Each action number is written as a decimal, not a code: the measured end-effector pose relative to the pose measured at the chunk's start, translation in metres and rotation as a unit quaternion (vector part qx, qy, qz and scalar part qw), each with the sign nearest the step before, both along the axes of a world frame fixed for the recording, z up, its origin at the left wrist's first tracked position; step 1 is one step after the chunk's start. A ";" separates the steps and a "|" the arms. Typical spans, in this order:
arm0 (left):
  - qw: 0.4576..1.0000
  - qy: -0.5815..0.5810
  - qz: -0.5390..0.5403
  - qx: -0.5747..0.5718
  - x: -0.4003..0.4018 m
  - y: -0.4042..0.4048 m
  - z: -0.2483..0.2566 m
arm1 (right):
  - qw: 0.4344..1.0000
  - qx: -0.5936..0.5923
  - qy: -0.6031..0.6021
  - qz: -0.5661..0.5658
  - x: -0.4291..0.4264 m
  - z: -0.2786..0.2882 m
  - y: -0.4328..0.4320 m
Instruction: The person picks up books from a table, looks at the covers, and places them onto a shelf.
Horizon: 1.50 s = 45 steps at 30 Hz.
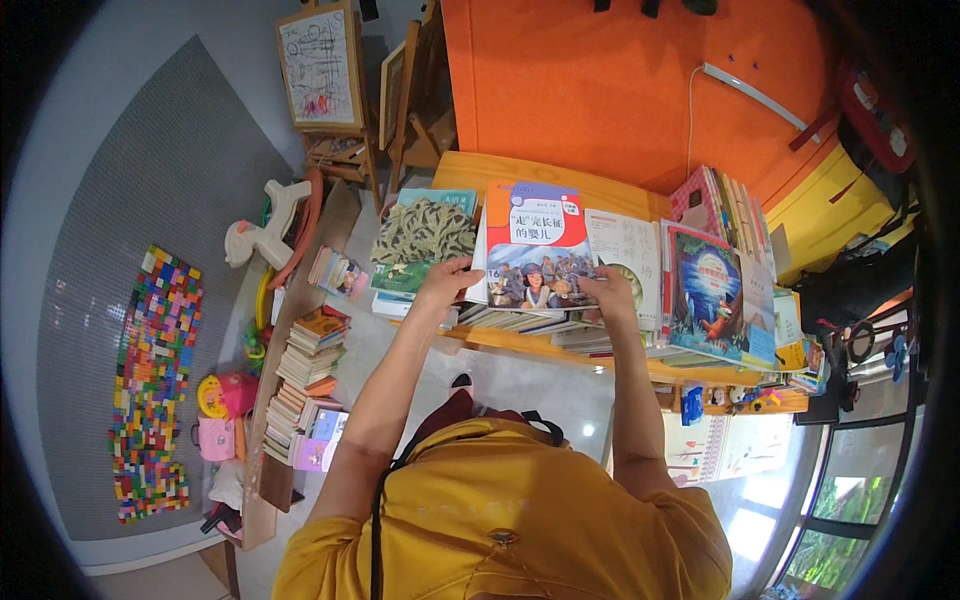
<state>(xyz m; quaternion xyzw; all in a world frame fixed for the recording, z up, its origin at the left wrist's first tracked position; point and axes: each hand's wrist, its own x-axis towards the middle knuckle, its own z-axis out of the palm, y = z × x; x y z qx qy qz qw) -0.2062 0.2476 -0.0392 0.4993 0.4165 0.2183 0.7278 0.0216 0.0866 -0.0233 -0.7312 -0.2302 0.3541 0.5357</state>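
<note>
A paperback book (536,240) with a red, white and illustrated cover faces up in front of me, above stacked books on a wooden table. My left hand (448,285) grips its lower left edge, and pale pages or another book show just beside the thumb. At the lower right edge, my right hand (609,289) holds the same book, thumb on the cover. To the left, a crumpled camouflage-patterned cloth (424,231) lies on green-covered books (405,277). On the right are a book with a green round picture (626,259) and a blue forest-cover book (703,285).
The yellow wooden table (457,166) stands against an orange panel (600,90). Upright books (731,202) fill its right back corner. Several book stacks (307,367) rise from the floor at left, near a white rocking toy (270,225). Easels (322,67) stand at the back left.
</note>
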 end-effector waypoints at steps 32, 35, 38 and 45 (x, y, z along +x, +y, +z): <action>0.958 -0.244 0.152 0.013 -0.121 -0.039 0.005 | 0.965 0.126 0.225 -0.034 0.023 -0.009 -0.008; 0.949 -0.262 0.174 0.030 -0.133 -0.046 0.011 | 0.984 0.122 0.128 -0.008 0.014 -0.012 -0.006; 0.930 -0.312 0.188 0.050 -0.144 -0.053 0.029 | 0.986 0.122 0.108 -0.032 -0.009 -0.006 -0.005; 0.919 -0.363 0.139 0.068 -0.137 -0.040 0.062 | 0.992 0.121 -0.018 -0.002 -0.052 -0.019 -0.004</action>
